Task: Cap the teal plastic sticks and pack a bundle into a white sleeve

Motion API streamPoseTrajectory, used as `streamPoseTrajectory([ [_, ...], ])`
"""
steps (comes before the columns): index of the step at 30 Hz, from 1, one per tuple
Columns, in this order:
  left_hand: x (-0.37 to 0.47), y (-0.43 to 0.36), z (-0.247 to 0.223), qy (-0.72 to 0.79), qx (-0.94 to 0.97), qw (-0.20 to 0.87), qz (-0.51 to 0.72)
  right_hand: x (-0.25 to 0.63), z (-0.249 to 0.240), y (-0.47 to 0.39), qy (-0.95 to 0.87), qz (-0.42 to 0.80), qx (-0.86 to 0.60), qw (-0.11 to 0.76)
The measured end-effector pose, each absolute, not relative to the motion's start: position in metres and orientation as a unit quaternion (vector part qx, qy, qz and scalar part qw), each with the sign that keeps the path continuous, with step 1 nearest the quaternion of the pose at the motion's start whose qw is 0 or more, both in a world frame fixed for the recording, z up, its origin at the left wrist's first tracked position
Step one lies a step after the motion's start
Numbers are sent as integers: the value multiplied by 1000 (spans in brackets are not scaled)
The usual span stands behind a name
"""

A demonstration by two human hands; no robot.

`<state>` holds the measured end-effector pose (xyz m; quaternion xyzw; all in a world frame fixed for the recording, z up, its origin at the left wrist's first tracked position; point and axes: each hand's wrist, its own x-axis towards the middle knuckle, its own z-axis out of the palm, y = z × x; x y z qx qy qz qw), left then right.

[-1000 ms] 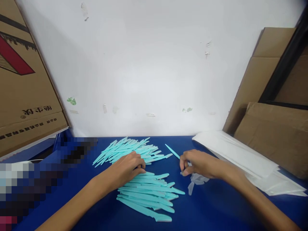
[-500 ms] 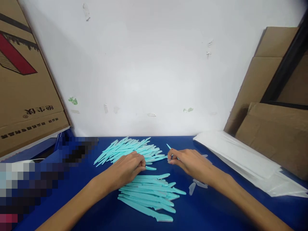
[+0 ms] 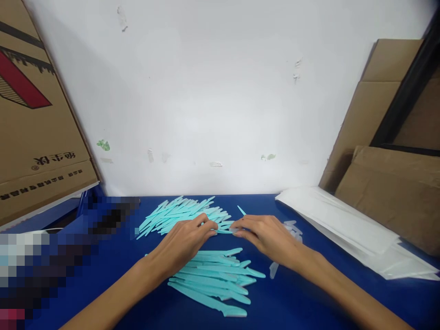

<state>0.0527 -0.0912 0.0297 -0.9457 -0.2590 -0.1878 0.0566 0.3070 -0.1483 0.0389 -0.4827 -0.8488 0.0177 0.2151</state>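
Note:
My left hand (image 3: 192, 233) is closed on a thin turquoise stick (image 3: 225, 231) between the two piles. My right hand (image 3: 259, 231) pinches at the right end of that same stick, its fingertips close to those of my left hand. What else the right fingertips hold is too small to tell. Behind my left hand lies a loose pile of turquoise sticks (image 3: 172, 213). Nearer to me, a second group of turquoise sticks (image 3: 213, 279) lies roughly side by side. Small translucent caps (image 3: 274, 269) lie beside and behind my right wrist.
The blue table (image 3: 292, 302) meets a white wall (image 3: 206, 91). White plastic sheets (image 3: 340, 229) lie at the right, before brown cardboard (image 3: 388, 197). A printed cardboard box (image 3: 41, 123) stands at the left, above a pixelated area. One turquoise stick (image 3: 241, 210) lies behind my right hand.
My hands have come together; the left moved right and slightly up, the right moved left. The stick from my left hand now reaches my right fingertips. More caps show behind my right wrist.

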Motion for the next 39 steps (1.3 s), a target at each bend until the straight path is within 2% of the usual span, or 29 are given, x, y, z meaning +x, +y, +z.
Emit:
streamPoseTrajectory([
  [6,53,-95,34,-258,-941,26,-218,302,39,-151,-850,36,-478,218],
  [14,60,-104,28,-226,-931,-103,-267,296,38,-154,-854,39,-461,237],
  [22,62,-103,23,-230,-927,-89,-284,293,37,-154,-852,33,-465,237],
  [28,56,-88,25,-286,-918,-3,-275,318,56,-149,-820,-12,-533,211],
  [31,51,-83,25,-287,-921,33,-262,341,68,-148,-813,100,-553,152],
  [34,49,-86,29,-261,-941,-19,-214,359,73,-152,-808,276,-517,63],
  [36,51,-90,31,-245,-950,-83,-174,363,71,-154,-799,308,-515,35],
  [39,54,-94,31,-247,-945,-160,-142,358,65,-155,-792,296,-533,30],
])
